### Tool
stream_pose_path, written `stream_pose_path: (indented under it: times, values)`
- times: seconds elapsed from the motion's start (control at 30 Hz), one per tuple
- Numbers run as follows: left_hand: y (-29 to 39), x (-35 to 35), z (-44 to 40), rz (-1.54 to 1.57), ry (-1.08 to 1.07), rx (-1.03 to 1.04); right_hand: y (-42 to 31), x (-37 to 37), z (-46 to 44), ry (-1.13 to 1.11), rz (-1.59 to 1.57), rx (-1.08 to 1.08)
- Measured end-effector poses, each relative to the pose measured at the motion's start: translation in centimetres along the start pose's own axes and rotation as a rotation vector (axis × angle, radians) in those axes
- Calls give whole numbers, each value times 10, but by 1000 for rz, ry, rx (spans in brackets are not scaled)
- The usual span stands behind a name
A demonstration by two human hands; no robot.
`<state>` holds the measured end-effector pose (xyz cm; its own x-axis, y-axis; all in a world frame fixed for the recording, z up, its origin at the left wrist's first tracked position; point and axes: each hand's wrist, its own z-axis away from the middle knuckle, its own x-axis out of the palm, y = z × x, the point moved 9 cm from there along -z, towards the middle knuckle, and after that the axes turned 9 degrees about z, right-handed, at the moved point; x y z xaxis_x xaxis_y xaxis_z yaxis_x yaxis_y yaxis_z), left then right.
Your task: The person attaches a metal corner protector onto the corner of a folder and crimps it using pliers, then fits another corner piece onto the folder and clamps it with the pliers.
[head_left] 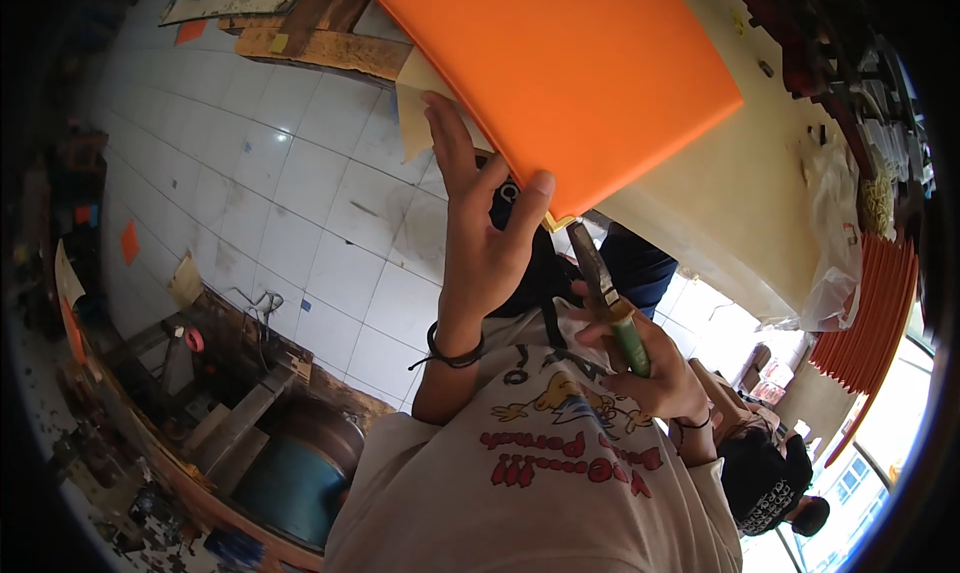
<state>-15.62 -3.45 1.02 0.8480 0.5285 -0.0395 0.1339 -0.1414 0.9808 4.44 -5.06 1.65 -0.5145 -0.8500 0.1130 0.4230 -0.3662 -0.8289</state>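
Note:
A smooth orange panel [580, 83] lies on the pale tabletop [740, 213], with a small yellowish edge showing at its near corner. My left hand [485, 228] is at the panel's left edge, fingers stretched apart and thumb touching the orange surface by that corner. Wrapped in the fingers of my right hand [655, 368] is a tool [625, 338] with a green handle and a dark, flat metal blade. The blade's tip points up at the near corner, just below it; whether they touch is unclear.
Stacked orange folded sheets [865, 323] and a clear plastic bag [835, 233] are at the table's right side. Another person in black [765, 478] is at the lower right. Wooden boards [320, 48] lie at the upper left, and a machine with a teal drum [290, 483] stands lower left.

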Motion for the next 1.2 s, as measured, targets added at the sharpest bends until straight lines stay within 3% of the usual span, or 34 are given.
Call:
stream_pose_path:
  times: [0.17, 0.33, 0.47, 0.6, 0.73, 0.97, 1.13, 1.2]
  values:
    - [5, 2, 2, 112, 34, -33, 10, -6, 17, -22, 159, -137]
    - [19, 40, 25, 48, -81, 41, 25, -15, 43, 48, -14, -77]
    - [15, 70, 49, 114, -107, -72, 39, -17, 68, 156, -222, -119]
    - [11, 73, 54, 193, -85, -174, 59, -12, 85, 148, -197, -205]
    - [12, 81, 59, 194, -76, -189, 65, 0, 87, 214, -228, -117]
    - [-2, 110, 55, 498, -143, -257, 72, -5, 92, 325, -205, -18]
    - [-8, 121, 57, 464, -286, -331, 62, -5, 87, 333, -195, -63]
    - [-8, 122, 56, 491, -229, -330, 58, -6, 85, 336, -191, -74]
